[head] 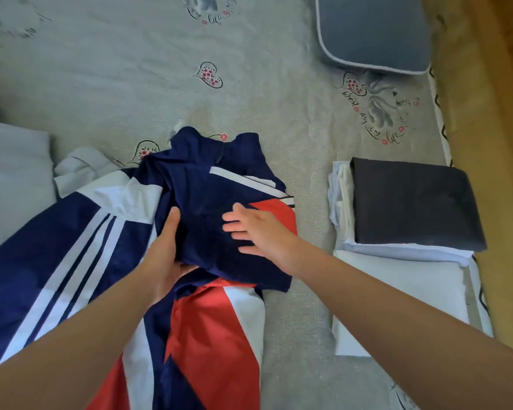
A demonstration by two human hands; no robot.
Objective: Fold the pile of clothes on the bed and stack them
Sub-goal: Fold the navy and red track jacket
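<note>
Near edge of bed (131, 84): left hand (163, 255) grips the navy jacket (202, 196), half folded; right hand (258, 229) presses flat, fingers straight. Right edge: folded stack (412, 208) done. Left: pale garments (12, 179), apparently unfolded.

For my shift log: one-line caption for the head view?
Left hand grips navy, red and white striped jacket; flat right hand presses its fold, beside folded stack.
</note>
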